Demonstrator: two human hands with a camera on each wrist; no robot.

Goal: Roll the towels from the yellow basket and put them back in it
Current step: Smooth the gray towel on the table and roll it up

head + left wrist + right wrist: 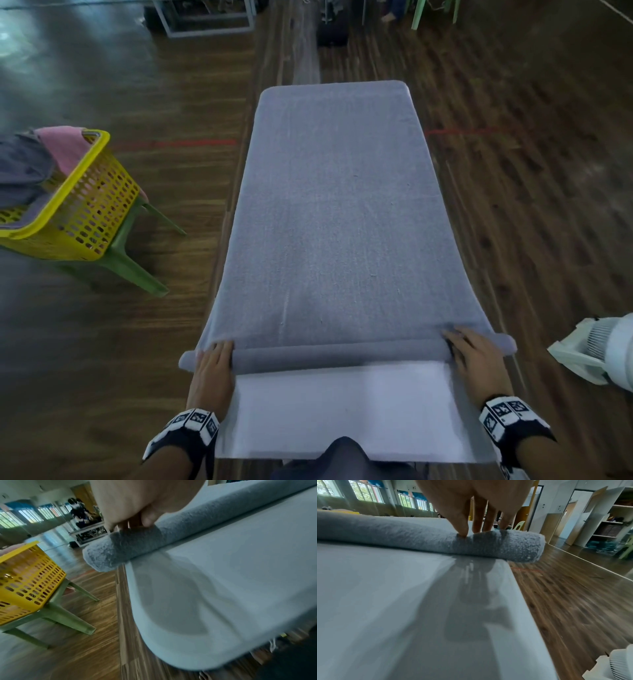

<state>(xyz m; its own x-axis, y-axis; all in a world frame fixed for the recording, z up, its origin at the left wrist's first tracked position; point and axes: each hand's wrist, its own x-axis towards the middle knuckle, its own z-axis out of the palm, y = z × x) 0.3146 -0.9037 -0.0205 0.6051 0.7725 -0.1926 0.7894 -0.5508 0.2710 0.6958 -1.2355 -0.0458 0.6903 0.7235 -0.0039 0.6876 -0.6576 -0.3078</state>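
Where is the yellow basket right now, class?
In the head view the yellow basket sits at the left edge, on a green stool, left of the white table where the grey towel lies.

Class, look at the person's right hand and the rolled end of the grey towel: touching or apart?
Touching. In the right wrist view, the right hand's fingers press into the grey towel's roll.
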